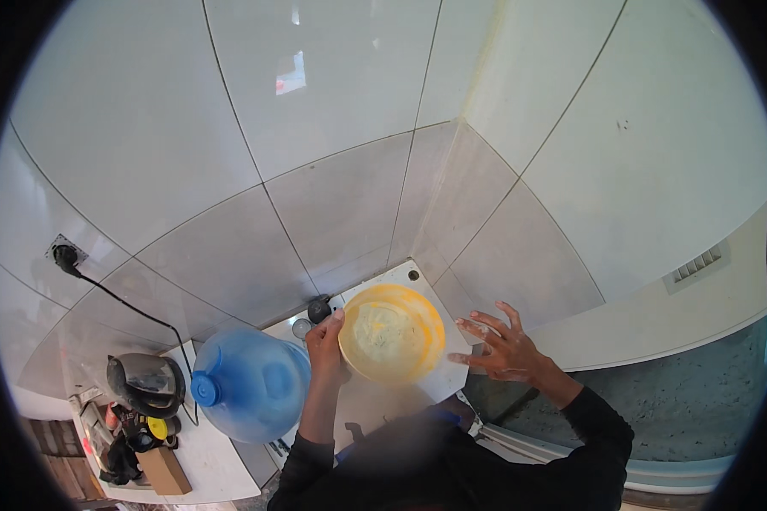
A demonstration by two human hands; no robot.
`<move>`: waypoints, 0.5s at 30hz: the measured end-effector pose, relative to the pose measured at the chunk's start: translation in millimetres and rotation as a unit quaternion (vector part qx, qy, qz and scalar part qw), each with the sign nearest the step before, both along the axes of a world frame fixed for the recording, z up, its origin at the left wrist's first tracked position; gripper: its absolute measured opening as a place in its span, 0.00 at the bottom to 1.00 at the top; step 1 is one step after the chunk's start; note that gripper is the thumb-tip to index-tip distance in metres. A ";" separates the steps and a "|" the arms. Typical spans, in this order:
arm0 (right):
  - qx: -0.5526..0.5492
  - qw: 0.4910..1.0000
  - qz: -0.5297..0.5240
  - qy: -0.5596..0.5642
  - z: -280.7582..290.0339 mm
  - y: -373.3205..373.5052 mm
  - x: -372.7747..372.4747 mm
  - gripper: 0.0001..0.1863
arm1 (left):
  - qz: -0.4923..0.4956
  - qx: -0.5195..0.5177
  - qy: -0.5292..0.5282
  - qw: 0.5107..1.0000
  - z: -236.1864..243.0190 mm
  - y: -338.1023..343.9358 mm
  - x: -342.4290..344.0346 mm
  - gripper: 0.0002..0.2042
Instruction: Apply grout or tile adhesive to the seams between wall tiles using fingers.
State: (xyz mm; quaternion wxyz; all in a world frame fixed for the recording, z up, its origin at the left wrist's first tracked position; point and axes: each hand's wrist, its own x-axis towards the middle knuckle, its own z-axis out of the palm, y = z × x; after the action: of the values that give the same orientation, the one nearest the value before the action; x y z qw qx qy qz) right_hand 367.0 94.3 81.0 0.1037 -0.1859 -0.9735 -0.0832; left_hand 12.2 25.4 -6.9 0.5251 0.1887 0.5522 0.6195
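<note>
A yellow bowl (392,333) with a pale, whitish substance inside rests on a white worktop (441,381) in the corner. My left hand (325,341) grips the bowl's left rim, with the thumb up at the edge. My right hand (504,347) is held just right of the bowl, fingers spread and smeared with white residue, holding nothing. A big blue water jug (251,387) stands left of my left hand. A small dark round object (319,308) and a small clear, round item (302,328) sit behind my left hand.
At the left, an electric kettle (141,383), a cardboard box (164,471) and assorted small items share a white surface. A black cord runs from a wall socket (66,254). Tiled walls rise behind the bowl. A recessed dark floor (656,409) and a vent (694,268) lie to the right.
</note>
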 end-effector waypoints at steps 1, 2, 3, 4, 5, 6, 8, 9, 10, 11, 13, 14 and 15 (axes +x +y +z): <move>-0.008 1.000 -0.002 -0.014 -1.9 -2.5 6.5 0.40 | 0.002 -0.001 0.005 1.000 1.6 -4.9 0.4 0.22; -0.016 0.999 -0.003 -0.027 -4.8 -2.2 10.7 0.36 | 0.040 0.013 -0.020 0.999 7.9 -4.0 0.7 0.22; -0.019 1.000 -0.002 -0.023 -7.7 -3.4 12.9 0.36 | 0.078 0.027 -0.043 0.996 14.7 -3.3 0.7 0.23; -0.064 0.996 -0.046 0.050 -10.7 -5.1 14.3 0.33 | 0.078 0.022 -0.038 0.996 21.7 -3.1 0.7 0.23; -0.114 0.982 -0.087 0.120 -13.1 -4.0 14.3 0.30 | 0.087 0.049 0.020 0.995 29.3 -2.5 0.8 0.23; -0.131 0.981 -0.084 0.120 -22.3 -3.9 13.9 0.30 | 0.094 0.070 0.078 0.990 33.4 -6.2 2.2 0.24; -0.166 0.926 -0.181 0.287 -43.7 -0.2 7.2 0.27 | 0.102 0.100 0.148 0.979 38.4 0.9 0.9 0.26; -0.184 0.908 -0.197 0.322 -37.0 -5.8 -1.9 0.23 | 0.118 0.117 0.179 0.970 43.6 1.3 4.1 0.27; -0.197 0.887 -0.215 0.358 -25.1 -9.2 -11.7 0.20 | 0.130 0.137 0.213 0.959 53.1 4.5 7.8 0.28; -0.233 0.866 -0.211 0.390 -23.1 -13.6 -16.8 0.21 | 0.128 0.152 0.228 0.953 62.6 5.0 8.6 0.29; -0.256 0.842 -0.192 0.435 -18.4 -21.5 -27.6 0.22 | 0.124 0.156 0.250 0.947 72.2 3.6 7.8 0.30; -0.267 0.839 -0.194 0.434 -14.8 -26.1 -27.7 0.22 | 0.124 0.169 0.257 0.943 73.2 5.6 8.0 0.31; -0.324 0.832 -0.183 0.412 -11.3 -30.2 -27.2 0.22 | 0.125 0.183 0.262 0.939 74.6 5.0 8.0 0.32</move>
State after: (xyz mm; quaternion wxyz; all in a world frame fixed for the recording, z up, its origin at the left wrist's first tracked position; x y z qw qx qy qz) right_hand 339.7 64.1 69.7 0.4117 -0.4010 -0.7599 0.3037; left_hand 20.1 30.4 67.7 0.2365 0.3672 0.5661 0.6991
